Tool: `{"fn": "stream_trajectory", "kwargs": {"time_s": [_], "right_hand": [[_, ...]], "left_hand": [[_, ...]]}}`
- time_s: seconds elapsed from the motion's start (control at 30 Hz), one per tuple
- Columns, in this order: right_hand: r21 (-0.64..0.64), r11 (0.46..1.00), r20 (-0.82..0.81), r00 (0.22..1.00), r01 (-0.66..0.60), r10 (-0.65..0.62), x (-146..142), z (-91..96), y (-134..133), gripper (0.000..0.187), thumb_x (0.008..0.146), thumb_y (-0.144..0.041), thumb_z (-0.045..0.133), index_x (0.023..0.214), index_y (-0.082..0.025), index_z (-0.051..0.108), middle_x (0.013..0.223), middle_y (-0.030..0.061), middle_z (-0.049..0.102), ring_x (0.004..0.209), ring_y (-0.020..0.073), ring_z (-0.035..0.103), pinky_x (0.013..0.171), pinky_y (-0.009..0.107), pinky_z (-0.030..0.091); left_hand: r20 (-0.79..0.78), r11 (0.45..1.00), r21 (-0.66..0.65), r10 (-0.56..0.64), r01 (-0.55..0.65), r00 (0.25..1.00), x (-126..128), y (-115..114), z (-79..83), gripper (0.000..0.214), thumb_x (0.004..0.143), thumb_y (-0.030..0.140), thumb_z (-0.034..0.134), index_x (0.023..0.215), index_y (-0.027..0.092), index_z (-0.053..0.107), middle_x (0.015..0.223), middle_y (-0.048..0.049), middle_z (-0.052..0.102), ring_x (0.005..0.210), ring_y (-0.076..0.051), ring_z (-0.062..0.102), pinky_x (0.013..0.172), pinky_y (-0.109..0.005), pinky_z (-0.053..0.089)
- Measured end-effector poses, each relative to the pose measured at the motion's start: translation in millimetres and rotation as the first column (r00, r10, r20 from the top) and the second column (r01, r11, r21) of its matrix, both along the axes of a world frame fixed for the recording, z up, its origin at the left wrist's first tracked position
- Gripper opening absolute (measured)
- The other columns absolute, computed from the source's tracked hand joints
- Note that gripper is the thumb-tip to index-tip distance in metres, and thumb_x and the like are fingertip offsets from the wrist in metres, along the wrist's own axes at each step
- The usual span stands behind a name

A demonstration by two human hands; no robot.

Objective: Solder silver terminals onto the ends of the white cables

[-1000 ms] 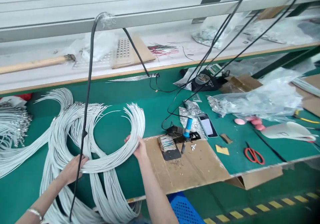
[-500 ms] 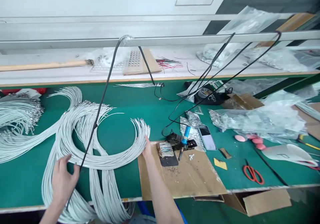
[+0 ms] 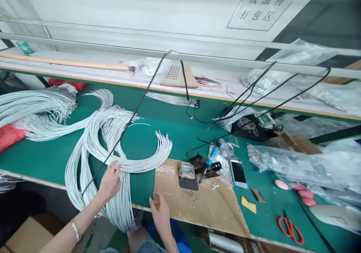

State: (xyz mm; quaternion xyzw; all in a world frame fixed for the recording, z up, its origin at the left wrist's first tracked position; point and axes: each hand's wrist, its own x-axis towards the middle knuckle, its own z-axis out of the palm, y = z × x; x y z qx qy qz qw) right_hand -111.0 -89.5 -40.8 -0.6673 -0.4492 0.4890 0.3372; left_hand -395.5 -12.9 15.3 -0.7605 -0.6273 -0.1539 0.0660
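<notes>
A thick bundle of white cables lies curved on the green bench, its tipped ends fanned toward the right. My left hand is at the bundle's lower side, beside a black cord that slants across it. Its fingers are stretched out and not wrapped round anything; whether they touch the cables I cannot tell. Over the bench's front edge, at the cardboard's left corner, my right hand is empty with thumb and fingers apart. More white cables hang over the front edge below my left hand.
A cardboard sheet carries a blue-handled soldering iron. Farther right lie a phone, orange-handled scissors and plastic bags. Another cable pile is at left. Black cords run from the shelf rail.
My right hand has let go of the bundle's fanned end and drawn back to the bench edge. My left hand has moved right along the bundle. The view has turned left and tilted.
</notes>
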Motion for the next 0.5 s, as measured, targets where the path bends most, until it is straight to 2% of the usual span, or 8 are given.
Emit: {"fn": "stream_trajectory", "kwargs": {"time_s": [0.1,0.2,0.33,0.5], "right_hand": [[-0.071,0.990,-0.003,0.992,-0.124,0.124,16.5,-7.9,-38.8,0.022,0.102,-0.037,0.069,0.111,-0.017,0.071,0.102,0.0039,0.076,0.083,0.0174,0.074,0.080,0.036,0.063],[-0.114,0.974,-0.025,0.981,-0.194,0.192,33.7,-17.8,-46.9,0.023,0.102,-0.038,0.068,0.105,-0.016,0.071,0.097,0.0028,0.076,0.078,0.0165,0.074,0.078,0.036,0.063],[-0.147,0.964,-0.045,0.975,-0.221,0.217,45.3,-27.8,-25.8,0.023,0.103,-0.038,0.067,0.102,-0.015,0.071,0.092,0.0017,0.075,0.083,0.0179,0.074,0.083,0.038,0.063],[-0.171,0.943,-0.084,0.958,-0.285,0.274,35.5,-30.1,13.6,0.021,0.103,-0.036,0.068,0.101,-0.015,0.070,0.093,0.0017,0.074,0.085,0.0181,0.073,0.083,0.038,0.062]], "left_hand": [[-0.021,0.984,-0.034,0.176,-0.176,0.984,-23.1,24.7,-16.3,0.048,0.098,0.035,0.071,0.143,0.019,0.060,0.153,-0.0148,0.056,0.135,-0.036,0.058,0.111,-0.062,0.048],[-0.067,0.956,-0.060,0.284,-0.288,0.957,-53.6,51.6,-23.1,0.045,0.099,0.034,0.071,0.140,0.019,0.062,0.148,-0.0138,0.060,0.129,-0.034,0.062,0.106,-0.059,0.053],[-0.121,0.939,-0.067,0.327,-0.337,0.937,-75.7,63.8,-24.3,0.041,0.100,0.034,0.070,0.137,0.019,0.063,0.143,-0.0127,0.063,0.123,-0.031,0.066,0.102,-0.056,0.057],[-0.157,0.943,-0.056,0.317,-0.328,0.935,-75.6,44.5,-24.2,0.040,0.100,0.033,0.070,0.136,0.019,0.063,0.143,-0.0127,0.064,0.123,-0.031,0.066,0.101,-0.055,0.057]]}}
